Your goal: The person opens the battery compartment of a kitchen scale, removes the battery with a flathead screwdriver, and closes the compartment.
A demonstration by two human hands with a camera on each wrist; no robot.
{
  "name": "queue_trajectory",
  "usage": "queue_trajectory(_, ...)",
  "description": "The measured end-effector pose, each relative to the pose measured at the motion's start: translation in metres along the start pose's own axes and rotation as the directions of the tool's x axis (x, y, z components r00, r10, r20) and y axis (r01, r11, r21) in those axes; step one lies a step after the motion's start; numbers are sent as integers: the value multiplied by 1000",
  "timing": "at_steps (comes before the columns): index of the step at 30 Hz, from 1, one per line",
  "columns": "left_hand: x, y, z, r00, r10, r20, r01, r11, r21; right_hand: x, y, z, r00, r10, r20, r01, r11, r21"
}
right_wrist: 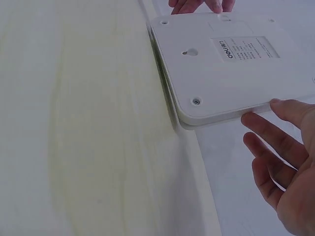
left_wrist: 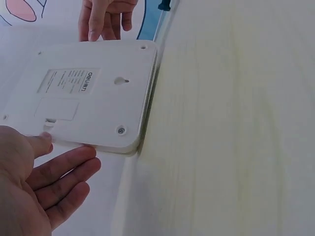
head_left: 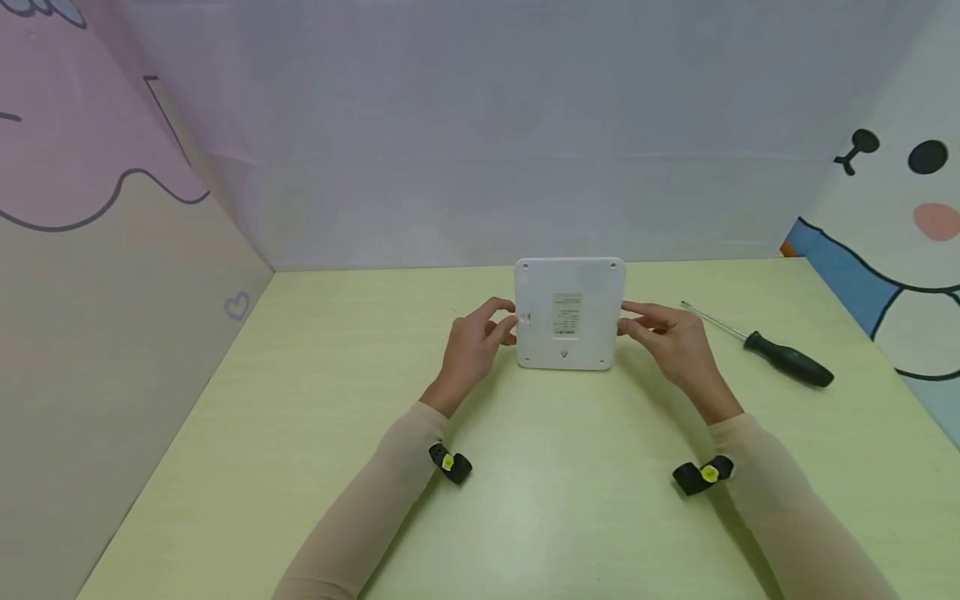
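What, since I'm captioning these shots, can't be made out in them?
Front of the white device: faces away in all three views, hidden by the device's own body.
Fine print on the label: too small in the head view, too blurred in both wrist views.
Tip of the screwdriver, head view: too small to tell its shape.
Right hand, left wrist view: cut off by the top edge.
Left hand, right wrist view: likewise.

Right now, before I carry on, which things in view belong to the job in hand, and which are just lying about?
In the job:
- White device, held at its sides
- Left grip and right grip, both on it

Lying about:
- Screwdriver, untouched on the table; it may belong too, given the device's corner screw
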State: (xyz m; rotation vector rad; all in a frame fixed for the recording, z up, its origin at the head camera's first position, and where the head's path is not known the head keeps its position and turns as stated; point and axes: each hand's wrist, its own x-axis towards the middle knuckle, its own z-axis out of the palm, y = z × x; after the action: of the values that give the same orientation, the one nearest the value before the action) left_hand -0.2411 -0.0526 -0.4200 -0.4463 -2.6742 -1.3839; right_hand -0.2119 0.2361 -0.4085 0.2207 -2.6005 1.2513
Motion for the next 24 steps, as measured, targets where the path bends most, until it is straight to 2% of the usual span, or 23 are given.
queue_trajectory(6,0,3,-2,999,-31,24,31,1000,5,1,-1,-1,1000,12,19,-12,1000,14)
queue_trajectory(11,0,6,-6,993,-95,75,95,995,-5,0,-1,-3,994,63,95,-68,996,54)
queue_trajectory(16,1,7,-7,978,-163,133,171,984,-51,-1,0,-6,976,135,171,-157,980,122)
queue_trajectory(24,2,4,-5,958,-205,200,230,967,-110,1,5,-5,943,212,258,-257,954,154)
